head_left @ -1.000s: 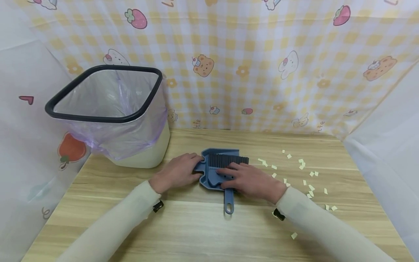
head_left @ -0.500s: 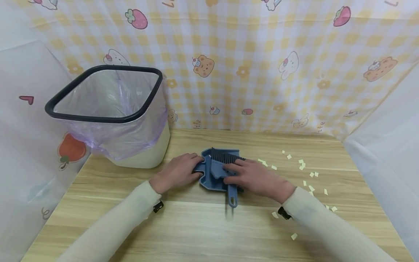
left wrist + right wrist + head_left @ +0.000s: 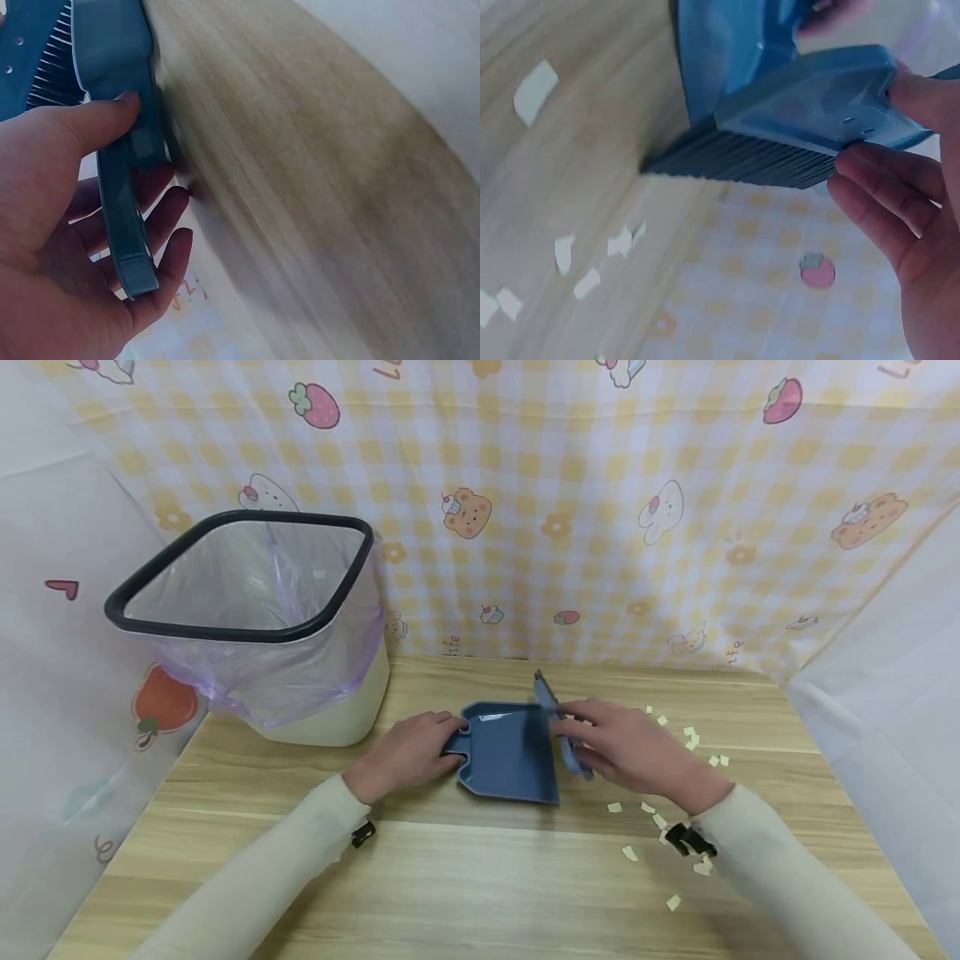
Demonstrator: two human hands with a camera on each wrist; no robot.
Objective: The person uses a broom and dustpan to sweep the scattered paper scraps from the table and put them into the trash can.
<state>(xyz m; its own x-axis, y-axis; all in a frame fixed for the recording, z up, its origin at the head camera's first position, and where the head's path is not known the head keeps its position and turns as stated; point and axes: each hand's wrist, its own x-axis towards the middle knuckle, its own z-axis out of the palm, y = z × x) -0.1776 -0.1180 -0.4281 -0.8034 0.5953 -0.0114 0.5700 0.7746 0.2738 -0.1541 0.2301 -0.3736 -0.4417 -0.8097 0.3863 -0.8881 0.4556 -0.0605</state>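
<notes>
A blue dustpan (image 3: 510, 756) lies on the table with its wide mouth facing right. My left hand (image 3: 411, 756) grips its short handle, thumb on one side and fingers curled about the other in the left wrist view. In my right hand (image 3: 630, 747) is a blue hand brush (image 3: 555, 718) with dark bristles (image 3: 742, 157), held on edge at the pan's mouth. Fingers and thumb pinch the brush body from both sides in the right wrist view. Small pale paper scraps (image 3: 660, 820) lie scattered to the right, around and under the right forearm.
A cream bin (image 3: 322, 718) with a black rim and a purple-tinted liner stands at the back left. Behind the wooden table (image 3: 465, 893) hangs a yellow checked curtain (image 3: 517, 560). White sheeting closes off both sides.
My right hand has lifted the brush off the dustpan, turned it on edge and moved it right to the pan's mouth. The left hand and dustpan have stayed nearly still.
</notes>
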